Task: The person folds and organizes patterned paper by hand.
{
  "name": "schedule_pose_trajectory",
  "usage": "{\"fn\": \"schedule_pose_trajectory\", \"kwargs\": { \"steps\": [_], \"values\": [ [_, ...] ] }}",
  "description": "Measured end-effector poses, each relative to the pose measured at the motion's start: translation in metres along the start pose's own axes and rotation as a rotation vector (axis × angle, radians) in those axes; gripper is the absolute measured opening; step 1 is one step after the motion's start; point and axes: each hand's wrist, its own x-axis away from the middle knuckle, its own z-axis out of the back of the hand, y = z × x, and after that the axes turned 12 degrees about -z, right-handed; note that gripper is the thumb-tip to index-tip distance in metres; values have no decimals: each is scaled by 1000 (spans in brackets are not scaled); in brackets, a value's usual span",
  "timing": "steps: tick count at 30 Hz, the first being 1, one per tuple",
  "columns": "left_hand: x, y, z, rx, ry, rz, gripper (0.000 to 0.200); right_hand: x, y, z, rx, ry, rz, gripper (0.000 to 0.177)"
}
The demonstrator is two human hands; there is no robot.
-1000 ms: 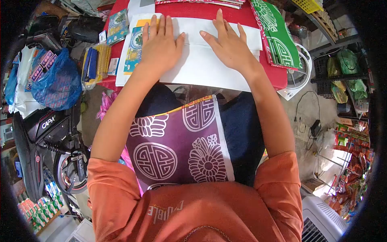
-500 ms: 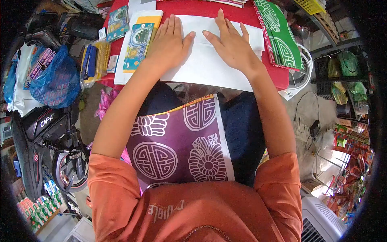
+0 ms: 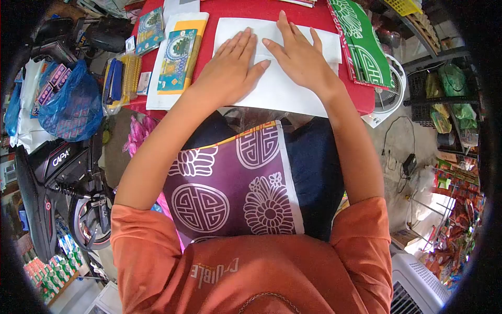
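Note:
Across the front of the red table [image 3: 209, 8] lies white paper [image 3: 277, 97], with a folded edge along its upper part. My left hand [image 3: 230, 70] rests flat on its left part, fingers stretched up and right, thumb apart. My right hand [image 3: 300, 57] lies on the right part of the paper, fingers spread. Neither hand holds anything. Left of my left hand, a blue printed packet [image 3: 179, 57] sits on a yellow sheet [image 3: 198, 25]. A second blue packet [image 3: 150, 30] is at the table's left edge.
Green and red patterned sheets [image 3: 366, 47] overhang the table's right side, by a white fan [image 3: 392, 97]. Purple patterned cloth [image 3: 230, 193] covers my lap. At left are a yellow bundle [image 3: 132, 76], a blue bag [image 3: 73, 104] and a black motorbike [image 3: 39, 183].
My left hand has slid right and slightly down across the paper, uncovering the paper's upper left corner. My right hand has barely moved.

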Motion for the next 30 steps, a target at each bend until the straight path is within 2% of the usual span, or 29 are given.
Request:
{"fn": "schedule_pose_trajectory", "kwargs": {
  "steps": [8, 11, 14, 17, 18, 21, 25, 30],
  "values": [
    [18, 6, 14, -91, 5, 139, 81, 1, -1, 3, -19, -25, -12, 83],
    [17, 6, 18, -209, -36, 188, 81, 1, -2, 2, -2, -17, -19, 82],
    [0, 8, 20, -224, -23, 190, 74, 2, -5, 2, -3, -23, -35, 79],
    [-32, -2, -1, -92, 132, 11, 64, 0, 1, 4, -87, -52, -19, 76],
    [-44, -4, -6, -119, 86, -48, 57, 0, 2, 7, -105, -64, -21, 75],
    [-63, -18, -25, -10, 110, -137, 57, 0, 3, 11, -130, -83, -27, 75],
    [-57, -25, -34, 23, 131, -34, 63, -1, 1, 7, -65, -77, -51, 75],
    [-44, -33, -35, -94, 173, 84, 80, 2, 4, 1, -31, -48, -13, 72]
  ]
}}
